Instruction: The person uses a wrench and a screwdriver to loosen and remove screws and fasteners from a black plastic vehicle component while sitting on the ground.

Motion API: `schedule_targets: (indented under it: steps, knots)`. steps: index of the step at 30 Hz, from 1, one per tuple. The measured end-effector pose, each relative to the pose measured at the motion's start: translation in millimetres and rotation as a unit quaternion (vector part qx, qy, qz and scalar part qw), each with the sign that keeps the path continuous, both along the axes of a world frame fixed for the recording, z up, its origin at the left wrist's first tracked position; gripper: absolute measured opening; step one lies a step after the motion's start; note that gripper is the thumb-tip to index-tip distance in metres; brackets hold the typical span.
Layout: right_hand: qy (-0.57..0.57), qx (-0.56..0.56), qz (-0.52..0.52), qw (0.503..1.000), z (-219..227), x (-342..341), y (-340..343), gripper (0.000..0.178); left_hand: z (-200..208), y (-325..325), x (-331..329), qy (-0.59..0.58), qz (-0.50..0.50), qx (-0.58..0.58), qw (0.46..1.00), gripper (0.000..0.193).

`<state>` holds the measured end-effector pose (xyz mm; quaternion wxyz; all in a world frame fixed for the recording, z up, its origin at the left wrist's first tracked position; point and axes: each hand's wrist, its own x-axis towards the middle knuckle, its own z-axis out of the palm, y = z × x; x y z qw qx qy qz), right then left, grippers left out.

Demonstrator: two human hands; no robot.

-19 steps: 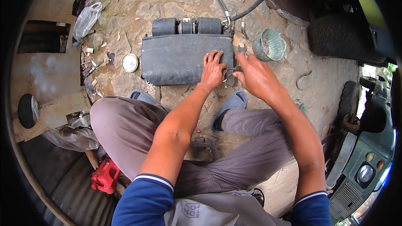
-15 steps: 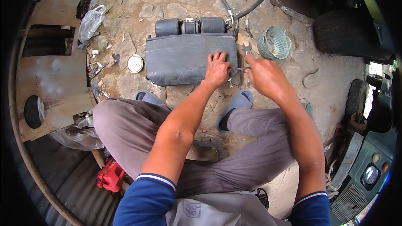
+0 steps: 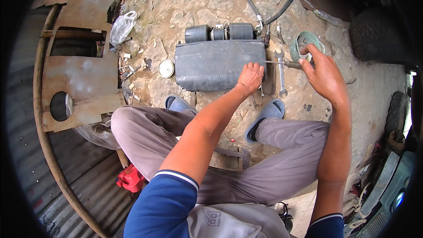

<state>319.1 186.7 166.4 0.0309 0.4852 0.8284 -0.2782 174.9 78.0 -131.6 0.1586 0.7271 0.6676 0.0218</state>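
Note:
A black plastic blower housing (image 3: pixel 211 64) with round fan casings (image 3: pixel 197 33) along its far side lies on the ground in front of me. Across its right part rests my left hand (image 3: pixel 251 78), fingers stretched over the top and holding nothing. My right hand (image 3: pixel 325 77) is closed on the dark handle of a screwdriver (image 3: pixel 292 64). Its thin metal shaft points left, with the tip at the housing's right edge. Beneath the screwdriver lies an open-ended wrench (image 3: pixel 282 79); smaller wrenches (image 3: pixel 261 91) lie close to my left hand.
A green basket (image 3: pixel 304 39) stands beyond my right hand. Black hoses (image 3: pixel 286 11) run from the housing's far right corner. A round tin (image 3: pixel 166 68) sits left of it. Further left are a plastic bag (image 3: pixel 123 28) and a rusty metal panel (image 3: pixel 83 72). A hammer (image 3: pixel 243 156) lies between my legs.
My right hand has moved right and away from the housing's side, with the screwdriver now plainly visible. My left hand stays on the housing. The whole view has shifted, uncovering more of the wrench.

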Motion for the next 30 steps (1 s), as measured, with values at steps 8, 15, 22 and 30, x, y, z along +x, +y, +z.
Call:
schedule_targets:
  steps: [8,15,22,30]
  knots:
    - [0.036,-0.009,-0.004,0.999,6.9,5.4,5.2,0.027,-5.7,6.7,-7.7,0.023,-0.054,-0.055,0.997,0.023]
    - [0.028,-0.016,-0.008,0.999,6.0,7.0,10.8,0.027,11.1,6.0,-4.2,-0.002,-0.028,-0.07,0.997,0.025]
    - [0.047,-0.018,0.009,0.999,4.6,3.1,12.3,0.03,1.9,15.7,-5.5,0.047,-0.083,-0.108,0.99,0.023]
    - [0.042,-0.012,0.01,0.999,-2.3,4.7,13.2,0.033,2.7,15.4,-11.6,0.041,-0.131,-0.08,0.987,0.024]
